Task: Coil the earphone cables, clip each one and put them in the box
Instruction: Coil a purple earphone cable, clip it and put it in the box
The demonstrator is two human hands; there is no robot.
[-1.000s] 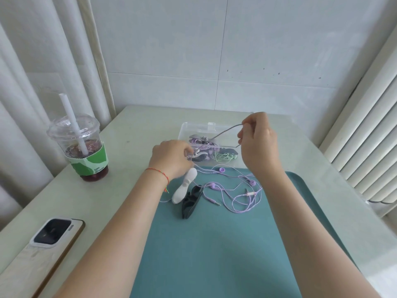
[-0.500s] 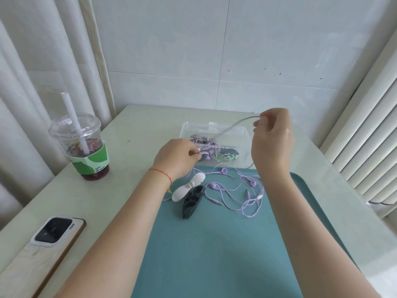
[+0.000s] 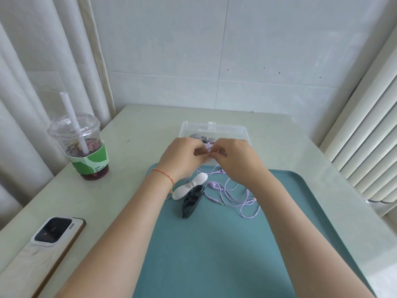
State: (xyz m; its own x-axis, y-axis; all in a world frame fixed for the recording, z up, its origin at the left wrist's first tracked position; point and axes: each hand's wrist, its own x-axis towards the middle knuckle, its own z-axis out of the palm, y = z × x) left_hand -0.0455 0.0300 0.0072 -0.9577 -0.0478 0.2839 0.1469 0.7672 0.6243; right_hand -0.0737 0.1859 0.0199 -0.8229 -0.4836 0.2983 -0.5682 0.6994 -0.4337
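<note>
L hand (image 3: 182,157) & R hand (image 3: 234,160), fingers curled, fingertips meeting, pinch purple earphone cable (image 3: 233,195) before clear box (image 3: 214,127); loose cable sprawls rightward on tray (image 3: 214,254).

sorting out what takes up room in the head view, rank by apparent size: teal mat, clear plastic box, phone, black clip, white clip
1. Teal mat
2. Phone in its white case, though nearness to the camera inflates it
3. Clear plastic box, partly hidden by hands
4. Black clip and white clip look alike
</note>
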